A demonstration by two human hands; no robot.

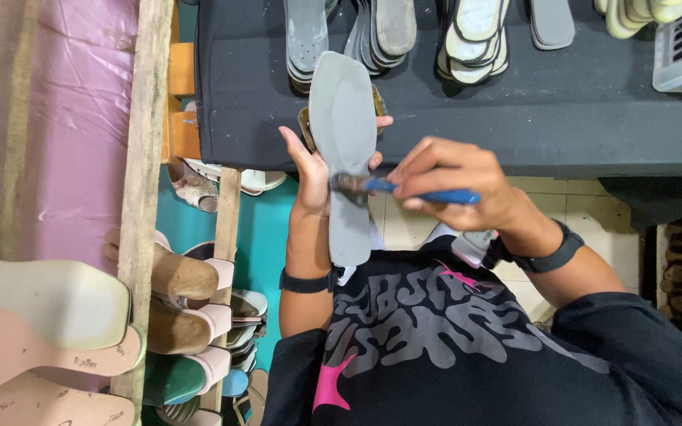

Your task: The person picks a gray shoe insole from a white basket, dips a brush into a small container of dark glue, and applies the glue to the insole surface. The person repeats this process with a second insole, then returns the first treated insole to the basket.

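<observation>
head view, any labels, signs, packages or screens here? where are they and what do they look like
Small dark stamped marks on the pink soles, bottom left: tiny, on flat pale-pink sole shapes.
Graphic print on the black shirt, bottom centre: rounded grey shapes with pink accents.
Black wrist band on the right hand: too edge-on to tell whether it has a screen.
No packages, signs or lit screens show.

left hand (309,170) raised, gripping, right hand (451,177) pinched beside it
</observation>
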